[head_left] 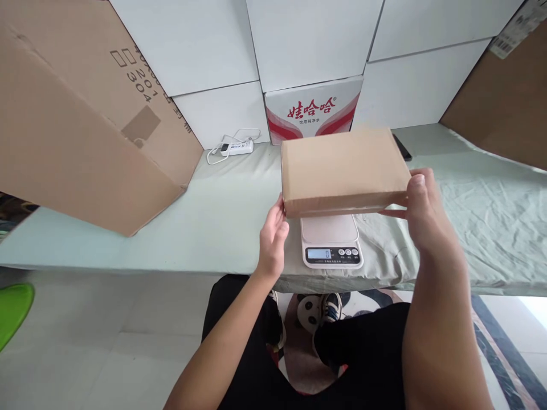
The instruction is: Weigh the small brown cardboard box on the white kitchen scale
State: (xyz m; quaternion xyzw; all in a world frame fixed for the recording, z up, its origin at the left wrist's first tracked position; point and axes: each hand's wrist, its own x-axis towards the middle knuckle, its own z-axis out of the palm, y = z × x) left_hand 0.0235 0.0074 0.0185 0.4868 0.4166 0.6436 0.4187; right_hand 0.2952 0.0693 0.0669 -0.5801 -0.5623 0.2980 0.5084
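A flat brown cardboard box [342, 168] is held up between my two hands, above a white kitchen scale [333, 250]. My left hand [273, 236] presses its fingers against the box's near left corner. On the right end, my right hand [421, 210] grips the box with the thumb on top and fingers underneath. The box hides most of the scale's platform. A 0 shows on the scale's display, and the box seems to be held apart from the platform.
A large carton [98, 131] stands at the left and another brown carton [504, 102] at the right. Behind are white boxes [213, 45] and a red-and-white printed carton [314, 111]. A white power strip [237, 148] with a cord and a dark phone-like object [402, 147] lie on the green-covered table [231, 228].
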